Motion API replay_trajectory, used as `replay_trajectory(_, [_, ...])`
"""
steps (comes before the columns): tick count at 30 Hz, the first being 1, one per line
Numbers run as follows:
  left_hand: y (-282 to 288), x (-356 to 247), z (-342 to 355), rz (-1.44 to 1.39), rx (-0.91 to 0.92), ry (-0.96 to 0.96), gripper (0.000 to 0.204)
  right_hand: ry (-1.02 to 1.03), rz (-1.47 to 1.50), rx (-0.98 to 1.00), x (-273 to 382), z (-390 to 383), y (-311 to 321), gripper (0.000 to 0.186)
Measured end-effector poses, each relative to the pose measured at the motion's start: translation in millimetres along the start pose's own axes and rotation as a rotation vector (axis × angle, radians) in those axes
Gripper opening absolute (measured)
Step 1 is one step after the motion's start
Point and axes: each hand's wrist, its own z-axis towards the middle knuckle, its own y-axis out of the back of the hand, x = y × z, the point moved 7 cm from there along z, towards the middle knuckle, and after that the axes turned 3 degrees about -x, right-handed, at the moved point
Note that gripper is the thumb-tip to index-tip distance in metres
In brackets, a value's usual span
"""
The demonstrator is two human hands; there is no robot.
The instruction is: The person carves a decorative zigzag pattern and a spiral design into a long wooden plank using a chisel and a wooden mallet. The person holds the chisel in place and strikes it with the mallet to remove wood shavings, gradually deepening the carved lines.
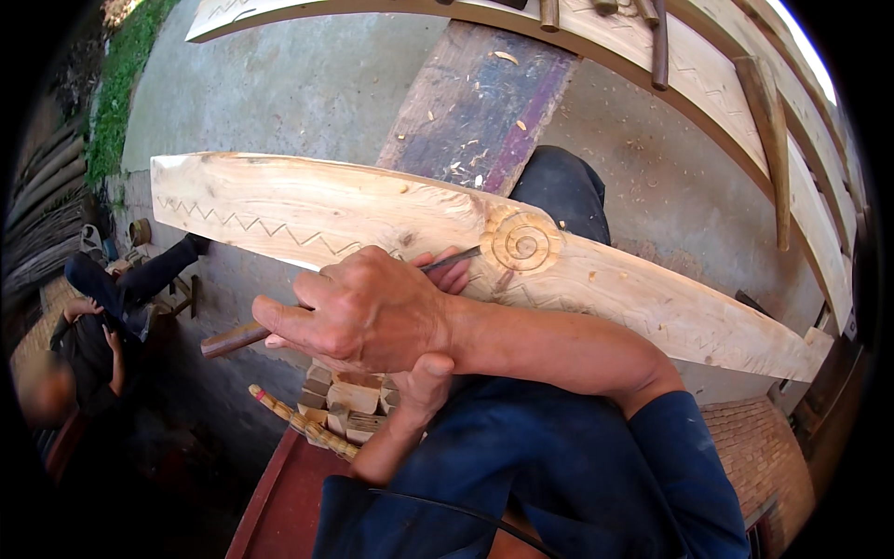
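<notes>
A long, pale wooden board [307,200] lies crosswise before me, with a zigzag line cut along it and a round spiral carving [523,240] near its middle. My right hand [358,307] is closed round a chisel [233,341], its brown wooden handle sticking out to the left. The dark blade slants up to the right, its tip at the left edge of the spiral. Mostly hidden under the right hand and forearm, my left hand [426,382] reaches up from below. Its fingers wrap the blade just behind the tip.
A worn plank [466,102] with wood chips runs away under the board. Curved carved beams [717,107] at the upper right bear a wooden mallet [768,140] and several tool handles. Wood blocks [354,399] lie below my hands. Another person [93,345] sits at the far left.
</notes>
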Motion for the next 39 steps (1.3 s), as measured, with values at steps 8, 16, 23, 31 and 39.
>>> replay_trajectory(8, [1.0, 2.4, 3.1, -0.052, -0.045, 0.119, 0.136, -0.029, 0.005, 0.07, -8.0, -2.9, -5.0, 0.032])
replay_trajectory(16, [0.9, 9.1, 1.7, -0.076, -0.044, 0.166, 0.127, -0.047, 0.001, 0.08, -14.2, -11.6, -11.6, 0.036])
replay_trajectory(23, [1.4, 4.3, 3.1, -0.075, -0.017, 0.207, 0.12, -0.029, -0.037, 0.051, -13.0, -6.7, -5.3, 0.035])
replay_trajectory(31, [66.4, 15.7, -19.2, 0.07, -0.069, -0.059, 0.119, -0.015, -0.097, 0.016, -9.5, -5.9, -1.5, 0.034])
replay_trajectory(39, [175.6, -196.0, 50.7, 0.161, -0.316, -0.375, 0.147, -0.038, -0.043, -0.026, -8.1, -5.5, -2.1, 0.03])
